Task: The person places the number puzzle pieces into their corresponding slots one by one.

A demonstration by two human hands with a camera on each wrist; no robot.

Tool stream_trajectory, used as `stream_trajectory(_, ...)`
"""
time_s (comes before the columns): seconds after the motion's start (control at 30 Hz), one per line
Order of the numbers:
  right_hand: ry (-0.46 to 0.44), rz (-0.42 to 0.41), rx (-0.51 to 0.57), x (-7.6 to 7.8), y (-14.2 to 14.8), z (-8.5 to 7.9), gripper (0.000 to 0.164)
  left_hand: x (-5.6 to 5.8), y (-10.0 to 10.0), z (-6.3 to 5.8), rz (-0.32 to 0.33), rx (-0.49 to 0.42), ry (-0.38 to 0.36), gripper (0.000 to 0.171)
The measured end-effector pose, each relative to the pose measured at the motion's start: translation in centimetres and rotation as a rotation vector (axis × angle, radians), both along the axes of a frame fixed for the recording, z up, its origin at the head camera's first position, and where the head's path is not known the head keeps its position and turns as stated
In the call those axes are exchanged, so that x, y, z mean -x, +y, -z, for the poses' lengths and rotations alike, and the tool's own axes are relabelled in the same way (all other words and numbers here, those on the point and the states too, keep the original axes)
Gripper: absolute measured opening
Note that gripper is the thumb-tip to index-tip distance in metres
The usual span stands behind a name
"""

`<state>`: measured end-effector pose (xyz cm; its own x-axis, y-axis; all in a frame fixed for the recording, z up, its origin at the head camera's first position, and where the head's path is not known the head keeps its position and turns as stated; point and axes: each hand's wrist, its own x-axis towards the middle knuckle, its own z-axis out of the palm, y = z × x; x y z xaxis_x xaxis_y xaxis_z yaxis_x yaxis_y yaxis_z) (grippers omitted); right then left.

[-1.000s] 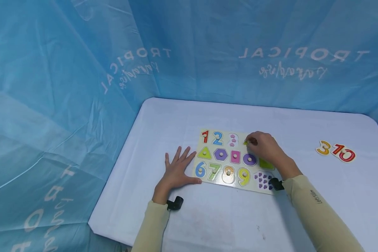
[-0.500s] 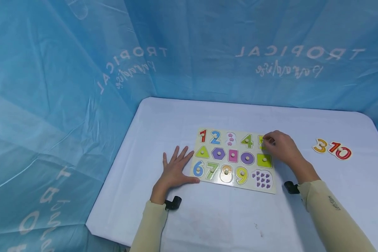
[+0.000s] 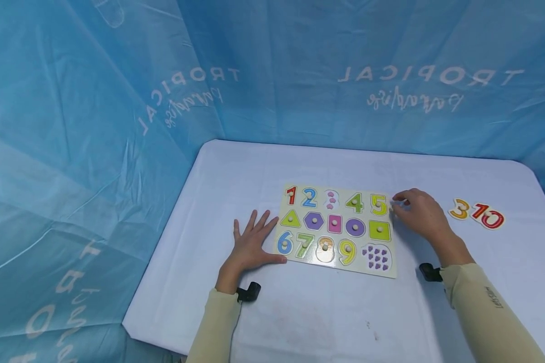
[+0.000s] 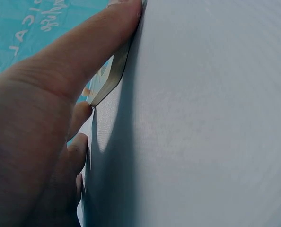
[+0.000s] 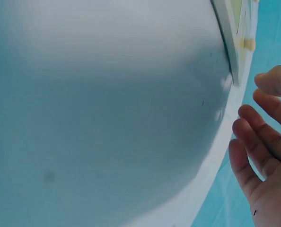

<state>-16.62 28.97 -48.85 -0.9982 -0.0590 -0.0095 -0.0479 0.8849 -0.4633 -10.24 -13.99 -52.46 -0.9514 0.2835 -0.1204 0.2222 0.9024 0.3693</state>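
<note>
A number puzzle board (image 3: 367, 204) lies on the table, with knobbed number and shape pieces in its recesses. My left hand (image 3: 250, 249) is spread at the board's left end, its thumb and fingertips touching the edge. The left wrist view shows that thumb (image 4: 91, 49) along the board's side. My right hand (image 3: 422, 214) hovers just off the board's right edge, beside the yellow number 5 (image 3: 379, 204). Its fingers are loosely bent and hold nothing, as the right wrist view confirms. The number 4 (image 3: 355, 202) sits in its recess. Two recesses show printed pink and purple shapes.
Right of my right hand, an orange number 3 (image 3: 460, 208) and a red number 10 (image 3: 488, 216) lie side by side on the white-covered table (image 3: 318, 322). Blue printed sheeting (image 3: 277, 101) hangs behind the table and along its left side.
My right hand has let go of the number 4, passed over the number 5 and drawn off the board to the right. The left hand stays at the board's edge.
</note>
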Motion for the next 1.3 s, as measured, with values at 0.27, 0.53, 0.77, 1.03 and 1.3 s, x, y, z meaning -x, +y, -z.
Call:
stream_trajectory(0.27,0.005,0.040,-0.073,-0.1,2.0,0.3,0.032,0.0,0.0,-0.2,0.007,-0.016,0.015,0.111)
stream_trajectory(0.53,0.033,0.115,-0.148,0.0,4.0,0.4,0.030,0.0,-0.1,-0.2,0.002,-0.015,0.002,0.112)
stream_trajectory(0.77,0.081,0.208,-0.168,-0.5,6.2,0.2,0.030,-0.1,-0.1,-0.3,0.007,-0.004,0.004,0.112)
stream_trajectory(1.03,0.058,0.232,-0.174,-0.5,7.7,0.0,0.032,-0.2,-0.1,-0.1,-0.004,0.008,-0.003,0.113)
stream_trajectory(1.3,-0.041,0.272,-0.185,-0.7,9.2,0.8,0.033,-0.2,-0.1,-0.4,0.002,0.007,-0.004,0.112)
